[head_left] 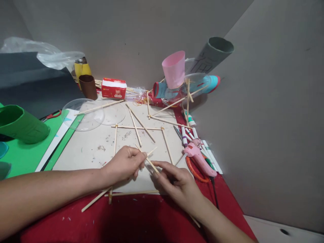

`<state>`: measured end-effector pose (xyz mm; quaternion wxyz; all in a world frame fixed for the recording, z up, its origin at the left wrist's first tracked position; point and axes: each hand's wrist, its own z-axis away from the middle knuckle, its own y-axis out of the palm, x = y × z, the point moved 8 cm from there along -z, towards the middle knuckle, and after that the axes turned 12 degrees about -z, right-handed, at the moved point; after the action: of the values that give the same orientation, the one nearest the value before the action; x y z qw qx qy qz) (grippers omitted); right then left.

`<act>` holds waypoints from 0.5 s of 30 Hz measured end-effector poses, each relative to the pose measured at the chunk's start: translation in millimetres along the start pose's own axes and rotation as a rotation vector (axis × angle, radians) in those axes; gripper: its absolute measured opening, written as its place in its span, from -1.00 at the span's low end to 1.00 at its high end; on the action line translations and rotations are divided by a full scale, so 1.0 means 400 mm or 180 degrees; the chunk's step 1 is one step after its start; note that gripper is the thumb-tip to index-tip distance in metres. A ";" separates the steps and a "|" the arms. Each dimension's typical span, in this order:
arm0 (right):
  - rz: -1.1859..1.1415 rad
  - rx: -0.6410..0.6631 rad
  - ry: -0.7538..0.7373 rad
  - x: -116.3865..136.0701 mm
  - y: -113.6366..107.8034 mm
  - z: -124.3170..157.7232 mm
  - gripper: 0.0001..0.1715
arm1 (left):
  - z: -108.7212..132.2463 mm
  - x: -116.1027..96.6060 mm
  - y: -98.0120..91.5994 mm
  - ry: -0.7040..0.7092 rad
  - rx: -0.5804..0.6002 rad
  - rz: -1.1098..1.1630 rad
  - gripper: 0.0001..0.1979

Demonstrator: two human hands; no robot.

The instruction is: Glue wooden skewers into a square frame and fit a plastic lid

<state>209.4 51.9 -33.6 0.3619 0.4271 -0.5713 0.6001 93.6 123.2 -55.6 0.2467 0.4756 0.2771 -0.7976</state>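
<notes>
My left hand is closed in a pinch on thin wooden sticks that cross just above a cream board. Touching the same crossed sticks from the right, my right hand has its fingers pinched on the lower stick. Around my hands lies a square frame of wooden sticks, joined at its corners. More loose sticks lie across the board behind it.
A pink glue gun and several markers lie at the right. A pink cup, plastic bottle and grey tube stand behind. Clear lids, a tissue pack, brown cup and green roll sit left.
</notes>
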 end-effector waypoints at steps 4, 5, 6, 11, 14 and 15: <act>0.0025 -0.0057 0.0007 0.006 -0.009 0.001 -0.61 | 0.011 -0.019 -0.010 -0.0005 -0.0024 0.0042 -0.65; 0.0045 -0.0065 0.0017 0.008 -0.010 0.003 -0.60 | 0.013 -0.024 -0.014 0.0010 -0.0036 0.0037 -0.64; 0.0053 -0.0076 0.0028 0.011 -0.011 0.004 -0.60 | 0.015 -0.029 -0.016 0.0017 -0.0045 0.0034 -0.64; 0.0042 -0.0132 -0.0016 0.033 -0.022 0.005 -0.65 | 0.023 -0.051 -0.030 0.0119 -0.0105 0.0057 -0.61; 0.0195 -0.0229 -0.0180 0.051 -0.038 0.007 -0.70 | 0.028 -0.074 -0.045 0.0282 -0.0228 0.0080 -0.60; 0.0259 -0.0248 -0.0230 0.056 -0.042 0.008 -0.72 | 0.031 -0.083 -0.051 0.0330 -0.0280 0.0080 -0.60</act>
<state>216.9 49.0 -6.7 0.3327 0.4105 -0.6239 0.5759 86.7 133.9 -16.8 0.2627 0.5085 0.3184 -0.7557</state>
